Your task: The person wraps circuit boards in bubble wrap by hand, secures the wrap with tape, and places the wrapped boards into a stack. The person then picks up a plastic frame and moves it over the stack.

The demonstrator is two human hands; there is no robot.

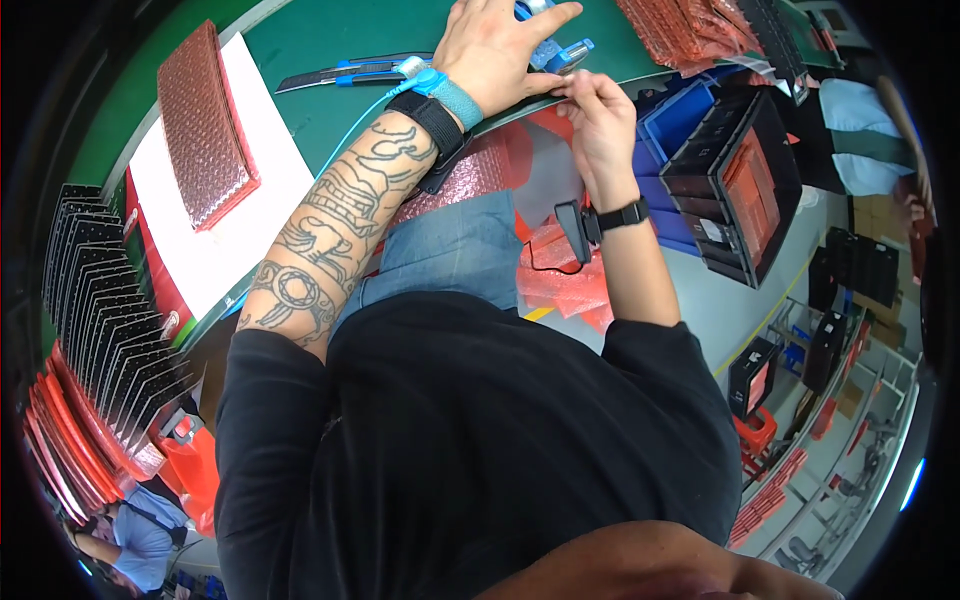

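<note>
My left hand [490, 50] lies over the green table [290, 45] with its index finger and thumb spread; its other fingertips run toward the top edge. A blue tape dispenser [568, 57] sits beside it, partly covered by the hand. My right hand [603, 115] is closed in a pinch at the table's near edge, its fingertips close to the left thumb. What it pinches, if anything, is too small to tell. Left of my left wrist lies a blue and black utility knife [350, 73]. A teal wrist strap [455, 98] with a cord circles that wrist.
A pink bubble-wrap pack [205, 130] lies on a white sheet [265, 130] at the left. More bubble-wrap bags [690, 30] are piled at upper right. A black crate [735, 190] stands at the right. Slotted black racks [110, 290] line the left. Another person [145, 535] is at lower left.
</note>
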